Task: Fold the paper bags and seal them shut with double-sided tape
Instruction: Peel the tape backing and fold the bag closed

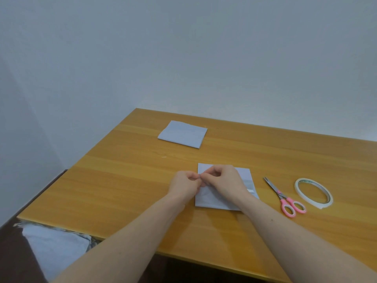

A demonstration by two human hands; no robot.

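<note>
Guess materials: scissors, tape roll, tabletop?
Scissors: dull grey metal blades, glossy pink handles that look plastic. Tape roll: thin white ring, likely paper-backed tape. Table: orange-brown wood grain with a smooth sheen, maybe laminate rather than solid wood.

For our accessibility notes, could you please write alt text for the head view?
Two hands, left and right, pinch something small over a white paper bag on a wooden table. Scissors and tape roll lie right; another bag lies farther back.
</note>
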